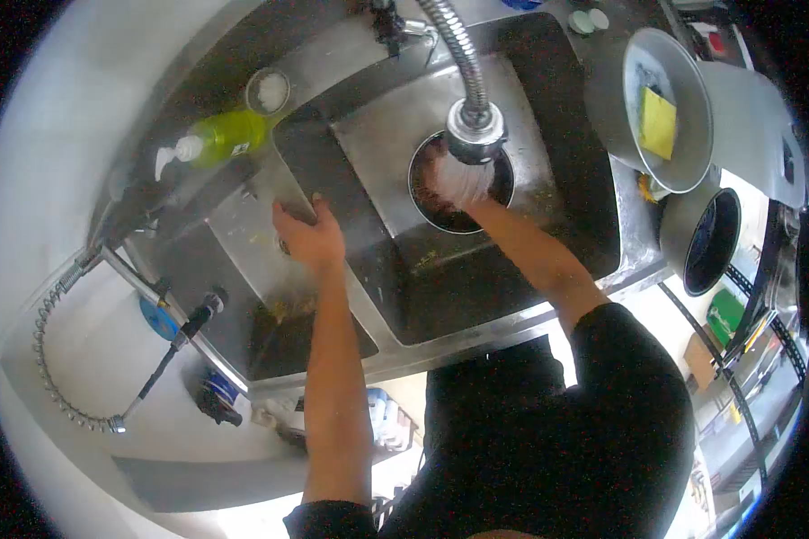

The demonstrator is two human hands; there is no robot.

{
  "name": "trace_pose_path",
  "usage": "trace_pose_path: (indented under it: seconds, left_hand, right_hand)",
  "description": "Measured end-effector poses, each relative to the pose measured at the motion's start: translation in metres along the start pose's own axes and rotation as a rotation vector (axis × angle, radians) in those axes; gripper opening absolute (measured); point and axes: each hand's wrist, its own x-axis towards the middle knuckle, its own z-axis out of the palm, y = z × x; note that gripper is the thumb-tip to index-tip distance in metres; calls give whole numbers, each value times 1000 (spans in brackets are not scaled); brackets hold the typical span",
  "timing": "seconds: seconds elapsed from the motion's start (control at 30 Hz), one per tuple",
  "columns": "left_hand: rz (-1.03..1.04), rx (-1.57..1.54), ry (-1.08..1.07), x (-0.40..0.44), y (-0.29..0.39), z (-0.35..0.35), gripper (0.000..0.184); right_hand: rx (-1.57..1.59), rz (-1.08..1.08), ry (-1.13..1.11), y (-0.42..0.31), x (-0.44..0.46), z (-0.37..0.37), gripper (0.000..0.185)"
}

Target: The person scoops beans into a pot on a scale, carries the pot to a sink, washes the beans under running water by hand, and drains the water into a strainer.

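In the right basin of a steel double sink [395, 328], a round dark-bottomed pot [417, 202] sits beneath a spray faucet head [476, 130]. Water streams from it into the pot. My right hand [466, 187] reaches inside the pot under the spray; water and splashing blur its fingers. At the divider between the basins [355, 269] rests my left hand [313, 235], its thumb and fingers apart and nothing visible held. Yellowish food bits lie on the basin floors.
A green soap pump bottle [229, 137] lies beside a small cup of white stuff [272, 91] behind the left basin. At right, a large metal pot [634, 117] holds a yellow sponge [657, 123]. Another dark-lined pot [712, 241] is below it. A second spray hose [189, 328] hangs left.
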Motion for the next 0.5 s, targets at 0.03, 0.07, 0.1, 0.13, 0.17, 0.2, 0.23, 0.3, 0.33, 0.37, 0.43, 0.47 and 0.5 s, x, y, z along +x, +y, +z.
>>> trace_pose_path:
  seconds: [0.03,0.07,0.1,0.13,0.17,0.2,0.23,0.3,0.33,0.37,0.43,0.47,0.5]
  left_hand:
    - [30,31,23,0,-7,4,75]
    - [65,62,46,2,-7,6,75]
    - [71,27,27,3,-8,6,77]
    - [76,-8,11,3,-11,6,78]
    - [78,-40,-5,4,-11,4,80]
    - [66,-55,-15,5,-12,4,80]
    - [48,-72,-22,4,-11,5,80]
    - [32,-74,-26,-1,-11,4,80]
    - [39,-63,-16,-1,-9,4,80]
    - [52,-50,-6,0,-8,4,80]
    - [13,-37,-41,0,0,-2,77]
    - [-6,-24,-57,0,4,-6,77]
    - [-27,-14,-65,-2,10,-9,77]
  right_hand:
    - [-73,-91,-10,-5,-4,-9,55]
    - [-146,-184,-12,-10,-7,-18,56]
    - [-217,-276,-9,-16,-11,-29,58]
    - [-295,-359,135,7,-22,-13,60]
    - [-301,-382,198,10,-24,-7,58]
    - [-307,-403,262,13,-27,0,57]
    - [-245,-369,247,15,-25,7,54]
    - [-124,-301,206,14,-24,11,47]
    - [-65,-269,191,14,-21,12,44]
    - [-46,-260,194,9,-21,5,42]
    - [-7,-241,200,-2,-22,-11,39]
    - [45,-222,256,6,-17,-7,39]
    - [105,-203,311,12,-11,0,38]
